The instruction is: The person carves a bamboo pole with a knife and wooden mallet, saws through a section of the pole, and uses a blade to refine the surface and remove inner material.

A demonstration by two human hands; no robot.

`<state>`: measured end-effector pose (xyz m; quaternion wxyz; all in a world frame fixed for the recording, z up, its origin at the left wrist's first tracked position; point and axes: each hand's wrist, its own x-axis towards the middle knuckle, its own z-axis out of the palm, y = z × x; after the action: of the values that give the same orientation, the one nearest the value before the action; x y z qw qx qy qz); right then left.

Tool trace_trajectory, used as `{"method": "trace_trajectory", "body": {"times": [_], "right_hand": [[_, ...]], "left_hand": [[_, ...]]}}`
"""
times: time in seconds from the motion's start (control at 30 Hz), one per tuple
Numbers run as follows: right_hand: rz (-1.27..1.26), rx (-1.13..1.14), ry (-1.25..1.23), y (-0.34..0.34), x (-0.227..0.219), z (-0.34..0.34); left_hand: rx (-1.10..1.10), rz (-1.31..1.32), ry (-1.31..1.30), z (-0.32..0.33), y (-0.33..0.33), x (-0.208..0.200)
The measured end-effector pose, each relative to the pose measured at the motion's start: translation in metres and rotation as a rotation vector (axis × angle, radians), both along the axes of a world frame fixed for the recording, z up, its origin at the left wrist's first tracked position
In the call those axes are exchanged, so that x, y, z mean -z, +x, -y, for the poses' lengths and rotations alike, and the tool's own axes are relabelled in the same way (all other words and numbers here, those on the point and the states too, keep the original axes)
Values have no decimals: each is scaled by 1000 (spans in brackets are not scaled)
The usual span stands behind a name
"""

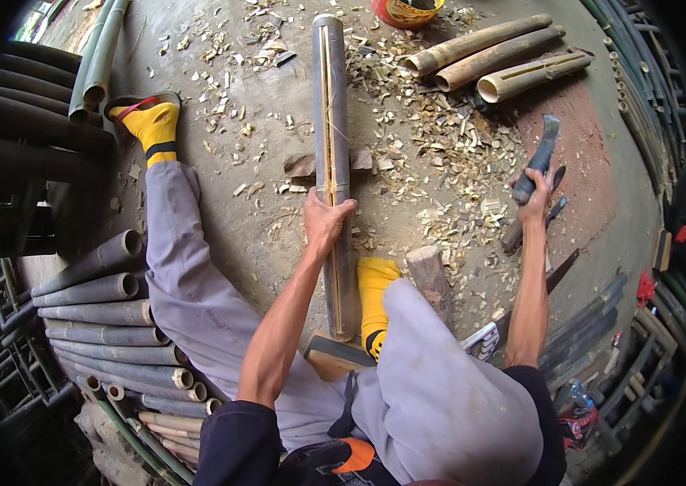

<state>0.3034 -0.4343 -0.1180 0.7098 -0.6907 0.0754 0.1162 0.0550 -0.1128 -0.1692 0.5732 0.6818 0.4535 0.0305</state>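
Note:
A dark bamboo pole (331, 105) with a long slot cut along its upper face lies lengthwise in front of me. It rests across a flat piece of stone or wood (301, 166). My left hand (327, 217) is closed around the pole near a joint, thumb over the top by the slot's lower end. Off to the right, my right hand (534, 194) is closed on a dark-handled tool (544, 154) with a short metal end pointing away from me. Its exact kind is unclear. Beside that hand, other dark tools (513, 236) lie on the ground, partly hidden.
Wood chips (464, 162) litter the floor. Three cut bamboo pieces (533, 77) and a red-yellow bucket (408, 11) lie far right. Bamboo poles (100, 313) are stacked left. A short log (429, 275) stands by my yellow-socked foot (375, 296); a saw (485, 340) lies near my knee.

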Motion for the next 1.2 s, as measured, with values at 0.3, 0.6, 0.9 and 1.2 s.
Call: {"method": "trace_trajectory", "body": {"times": [0.3, 0.6, 0.9, 1.2], "right_hand": [[-9, -733, -280, -160, -52, -131], [259, -959, -475, -173, -42, -161], [243, -1056, -524, -156, -52, -167], [195, -1135, -598, -142, -58, -174]], "left_hand": [[6, -57, 94, 10, 10, -12], [6, -56, 88, 11, 8, -13], [5, -58, 94, 10, 9, -12], [26, -85, 80, 11, 11, -21]]}}
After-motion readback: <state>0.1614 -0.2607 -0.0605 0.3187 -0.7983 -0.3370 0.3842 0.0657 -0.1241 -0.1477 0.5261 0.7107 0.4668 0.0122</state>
